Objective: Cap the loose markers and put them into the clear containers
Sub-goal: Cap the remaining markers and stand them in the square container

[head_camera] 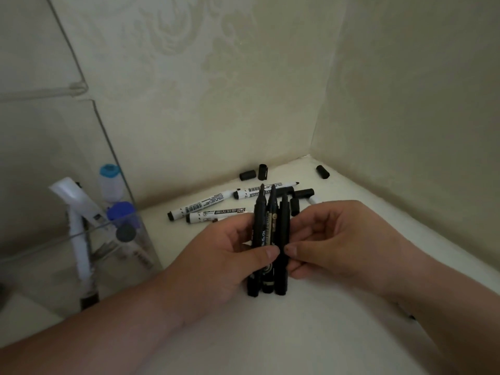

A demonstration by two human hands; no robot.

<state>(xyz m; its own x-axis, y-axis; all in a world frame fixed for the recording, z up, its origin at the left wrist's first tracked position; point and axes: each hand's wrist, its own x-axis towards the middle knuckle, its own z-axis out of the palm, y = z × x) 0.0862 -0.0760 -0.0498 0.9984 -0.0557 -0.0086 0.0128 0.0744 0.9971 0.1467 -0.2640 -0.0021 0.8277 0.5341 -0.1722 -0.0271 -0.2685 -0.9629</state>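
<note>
Three uncapped black markers (pixel 266 234) stand side by side in a bundle, tips pointing away from me. My left hand (pixel 216 263) grips the bundle with its thumb across the front. My right hand (pixel 332 239) pinches the right side of the bundle. Behind them, several white markers (pixel 205 204) lie uncapped on the pale surface. Three loose black caps lie near the back wall: one cap (pixel 247 175), a second cap (pixel 263 172) and a third cap (pixel 322 172). A clear container (pixel 127 255) at the left holds several markers.
Walls close in at the back and right, forming a corner (pixel 311 155). A taller clear panel (pixel 54 131) stands at the far left. More black markers (pixel 303 192) lie behind the bundle. The pale surface (pixel 297 334) spreads out in front of my hands.
</note>
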